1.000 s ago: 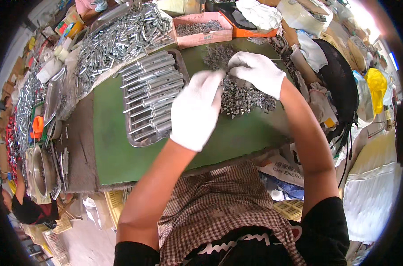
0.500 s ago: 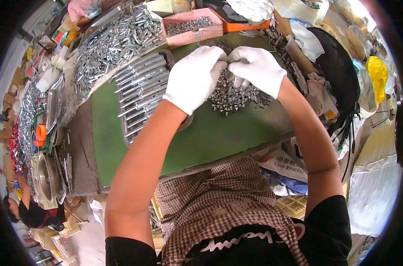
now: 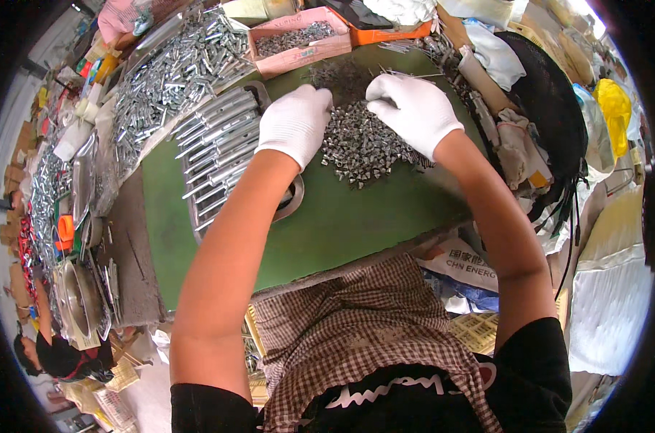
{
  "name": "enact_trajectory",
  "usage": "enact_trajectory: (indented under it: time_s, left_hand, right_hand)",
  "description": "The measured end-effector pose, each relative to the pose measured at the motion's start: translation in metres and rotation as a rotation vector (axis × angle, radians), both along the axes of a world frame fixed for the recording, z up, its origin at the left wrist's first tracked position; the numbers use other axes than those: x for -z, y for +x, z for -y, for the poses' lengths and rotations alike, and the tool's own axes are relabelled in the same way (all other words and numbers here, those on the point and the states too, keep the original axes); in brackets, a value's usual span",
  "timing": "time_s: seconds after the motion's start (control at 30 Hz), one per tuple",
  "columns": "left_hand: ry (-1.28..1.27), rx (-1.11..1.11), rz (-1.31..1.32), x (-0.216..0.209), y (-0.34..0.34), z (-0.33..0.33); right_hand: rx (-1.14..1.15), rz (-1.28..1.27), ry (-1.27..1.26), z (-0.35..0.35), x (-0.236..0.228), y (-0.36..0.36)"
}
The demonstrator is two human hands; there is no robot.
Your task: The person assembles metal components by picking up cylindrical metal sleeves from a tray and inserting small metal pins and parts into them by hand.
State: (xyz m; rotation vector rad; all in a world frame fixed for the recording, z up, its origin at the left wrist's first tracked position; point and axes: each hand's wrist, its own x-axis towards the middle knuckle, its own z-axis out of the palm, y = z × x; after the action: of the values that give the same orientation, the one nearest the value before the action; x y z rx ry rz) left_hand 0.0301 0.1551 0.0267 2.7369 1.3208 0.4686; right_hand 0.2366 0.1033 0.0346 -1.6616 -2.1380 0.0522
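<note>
Apart now, after nearly touching earlier, are the white-gloved left hand (image 3: 296, 124) and right hand (image 3: 412, 108). Left fingers are curled in, right thumb and forefinger bent close; whether either pinches anything, I cannot tell. Light fingertip grips, one piece at a time, should suit the small parts (image 3: 363, 148) heaped between the hands: grey, shiny, angular. Metal rods (image 3: 226, 135) lie left of the left hand.

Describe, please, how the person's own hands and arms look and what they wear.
The left hand and the right hand wear plain white fabric gloves ending around the wrist. The forearms are bare below short black sleeves.
</note>
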Motion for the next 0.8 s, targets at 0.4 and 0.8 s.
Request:
enact_trajectory:
  time_s: [0.4, 0.8]
  left_hand:
    - [-0.042, 0.202, 0.757, -0.028, 0.021, 0.036]
    - [-0.054, 0.041, 0.571, 0.001, -0.005, 0.096]
  right_hand:
    - [-0.148, -1.022, -0.423, 0.02, -0.023, 0.001]
    - [-0.129, -0.115, 0.14, 0.059, 0.018, -0.001]
